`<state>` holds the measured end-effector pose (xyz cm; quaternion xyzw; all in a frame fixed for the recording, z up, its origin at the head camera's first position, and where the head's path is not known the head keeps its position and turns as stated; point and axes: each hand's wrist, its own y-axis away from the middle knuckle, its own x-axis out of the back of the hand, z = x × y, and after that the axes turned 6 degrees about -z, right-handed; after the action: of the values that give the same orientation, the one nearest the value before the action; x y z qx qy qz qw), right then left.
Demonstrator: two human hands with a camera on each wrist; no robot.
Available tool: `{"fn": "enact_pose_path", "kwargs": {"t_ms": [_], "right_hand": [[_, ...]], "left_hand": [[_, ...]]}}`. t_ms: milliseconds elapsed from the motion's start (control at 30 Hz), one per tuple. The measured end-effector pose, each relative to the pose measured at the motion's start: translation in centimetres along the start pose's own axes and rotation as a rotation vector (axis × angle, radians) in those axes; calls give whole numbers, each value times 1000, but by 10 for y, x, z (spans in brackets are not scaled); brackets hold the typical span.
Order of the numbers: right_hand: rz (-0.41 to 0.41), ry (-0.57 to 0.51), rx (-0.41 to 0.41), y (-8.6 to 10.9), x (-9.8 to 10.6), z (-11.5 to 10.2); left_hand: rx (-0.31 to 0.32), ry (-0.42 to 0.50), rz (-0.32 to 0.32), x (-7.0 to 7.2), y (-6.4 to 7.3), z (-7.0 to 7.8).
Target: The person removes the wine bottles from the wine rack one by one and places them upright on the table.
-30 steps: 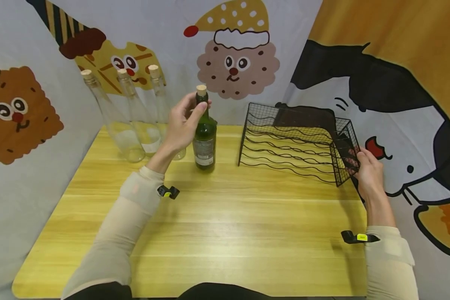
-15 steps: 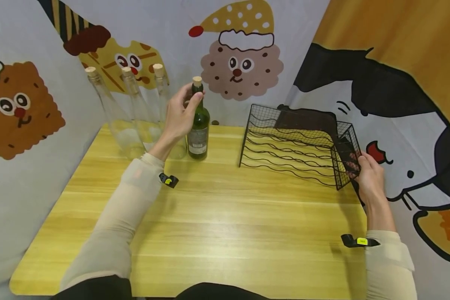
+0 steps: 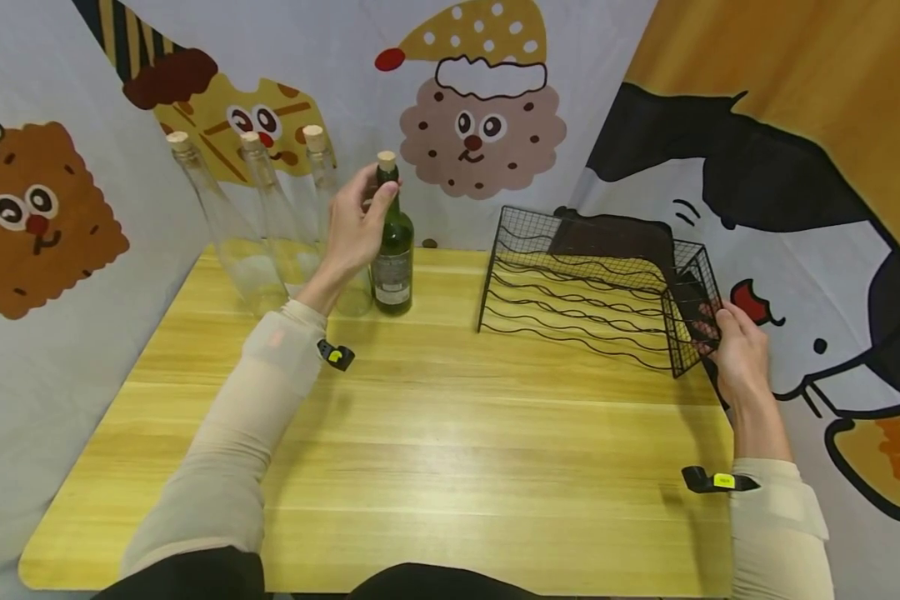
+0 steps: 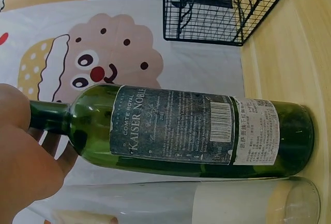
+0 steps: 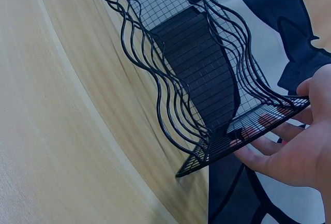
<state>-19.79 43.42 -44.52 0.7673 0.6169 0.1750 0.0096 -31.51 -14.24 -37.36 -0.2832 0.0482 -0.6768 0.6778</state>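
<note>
My left hand (image 3: 354, 225) grips a green wine bottle (image 3: 393, 271) by its neck, just under the cork. The bottle is upright at the back of the table; the left wrist view shows its dark label and a white one with a barcode above it. Three clear corked glass bottles (image 3: 225, 229) stand to its left, the nearest partly behind my left hand. At the right, a black wire wine rack (image 3: 678, 329) with wavy rails has my right hand (image 3: 742, 350) holding its end panel. In the right wrist view the fingers (image 5: 274, 144) spread along the mesh's outer side, thumb at its edge.
The wooden table (image 3: 450, 467) meets a printed cloth backdrop (image 3: 450, 225) right behind the bottles and rack. Bare tabletop shows between the green bottle and the rack. The rack's right end is close to the table's right edge.
My left hand has moved the green bottle back and slightly left, closer to the clear bottles, mostly in the first half second. My right hand and the rack have stayed in place.
</note>
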Motion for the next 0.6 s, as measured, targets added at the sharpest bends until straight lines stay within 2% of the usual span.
{"fn": "enact_pose_path", "kwargs": {"t_ms": [100,300,600], "right_hand": [[-2,1,8,0,0,1],[-2,-78,37,-2,0,3],[-23,-117,42,-2,1,4]], "left_hand": [[4,-4,-2,0,0,-3],[13,-12,3,2,0,-4],[43,-27,-7,3,4,3]]}}
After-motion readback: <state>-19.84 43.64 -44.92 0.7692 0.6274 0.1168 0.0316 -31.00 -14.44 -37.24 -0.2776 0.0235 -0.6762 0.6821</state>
